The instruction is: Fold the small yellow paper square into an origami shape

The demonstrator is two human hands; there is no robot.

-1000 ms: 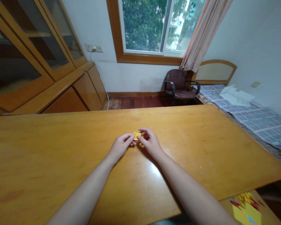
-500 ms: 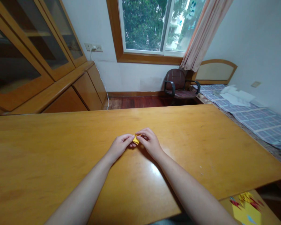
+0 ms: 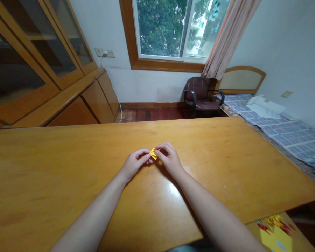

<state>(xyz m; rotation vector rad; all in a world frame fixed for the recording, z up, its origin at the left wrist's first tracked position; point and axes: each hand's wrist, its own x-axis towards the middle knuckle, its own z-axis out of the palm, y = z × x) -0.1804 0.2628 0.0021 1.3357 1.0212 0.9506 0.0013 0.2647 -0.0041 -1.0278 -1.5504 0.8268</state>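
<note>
A small folded piece of yellow paper [image 3: 153,153] is pinched between both hands just above the wooden table [image 3: 55,168]. My left hand [image 3: 134,163] grips its left side with curled fingers. From the right, my right hand [image 3: 168,158] pinches the other side with thumb and forefinger. Most of the paper is hidden behind my fingertips.
Coloured paper pieces [image 3: 275,229] lie on a lower surface at the bottom right. Beyond the table stand a wooden cabinet [image 3: 42,77], a dark office chair [image 3: 199,93] under the window, and a bed [image 3: 283,129] with white papers on the right.
The yellow paper has gone from a flatter square to a narrower folded shape turned between my fingertips. Both hands stay in place at the table's middle.
</note>
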